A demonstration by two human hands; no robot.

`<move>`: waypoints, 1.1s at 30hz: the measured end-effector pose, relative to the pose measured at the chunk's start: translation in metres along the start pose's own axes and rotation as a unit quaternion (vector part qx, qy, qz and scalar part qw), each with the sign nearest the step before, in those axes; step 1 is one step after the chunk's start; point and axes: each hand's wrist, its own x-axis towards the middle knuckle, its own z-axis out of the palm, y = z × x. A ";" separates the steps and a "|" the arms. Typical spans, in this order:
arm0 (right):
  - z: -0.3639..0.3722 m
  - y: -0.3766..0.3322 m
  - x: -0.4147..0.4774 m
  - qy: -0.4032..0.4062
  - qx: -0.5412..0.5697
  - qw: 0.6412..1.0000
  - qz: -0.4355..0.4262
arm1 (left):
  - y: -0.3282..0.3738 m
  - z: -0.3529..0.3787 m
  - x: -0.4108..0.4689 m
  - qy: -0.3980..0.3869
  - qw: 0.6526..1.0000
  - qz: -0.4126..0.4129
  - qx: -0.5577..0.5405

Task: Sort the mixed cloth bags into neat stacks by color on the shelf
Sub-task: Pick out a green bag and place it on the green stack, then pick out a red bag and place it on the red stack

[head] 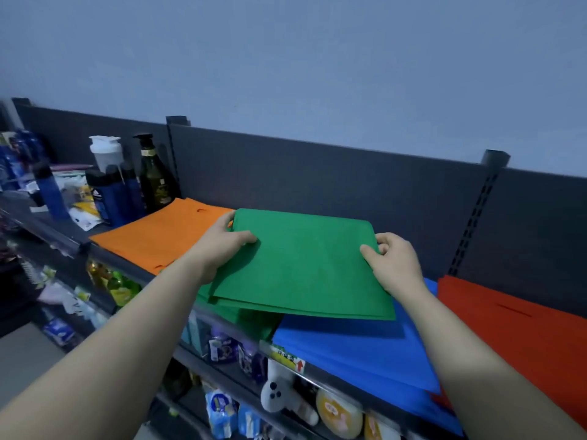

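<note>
Both hands, left hand [224, 241] and right hand [392, 263], pinch green bags [301, 265] by opposite edges above the shelf [317, 374]; orange bags [165, 236] left, blue bags [365, 347] beneath, red bags [514, 319] right already stacked; green unplaced.

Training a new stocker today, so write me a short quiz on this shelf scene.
1. True or false: the left hand and right hand both hold the green bag.
2. Which stack lies nearest the bottles? A blue stack, B orange stack, C red stack.
3. Fill in: the blue stack lies directly left of the ___ stack.
Key: 1 true; 2 B; 3 red.
</note>
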 end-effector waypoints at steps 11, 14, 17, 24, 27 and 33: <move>0.107 -0.001 0.028 -0.072 -0.149 0.986 0.020 | -0.056 -0.062 0.112 0.009 0.994 -0.011 0.108; 0.131 0.005 0.020 -0.095 -0.170 0.978 0.072 | -0.073 -0.070 0.137 -0.006 0.988 -0.038 0.153; 0.148 0.001 0.011 -0.095 -0.171 0.974 0.112 | -0.081 -0.080 0.155 -0.017 0.974 -0.027 0.226; 0.185 -0.025 -0.004 -0.076 -0.301 0.939 0.146 | -0.093 -0.098 0.182 -0.055 0.936 0.041 0.346; 0.197 -0.030 -0.017 -0.065 -0.319 0.934 0.145 | -0.099 -0.101 0.184 -0.067 0.916 0.084 0.386; 0.178 -0.035 -0.039 0.043 -0.310 0.945 0.096 | -0.095 -0.091 0.170 -0.105 0.883 0.206 0.408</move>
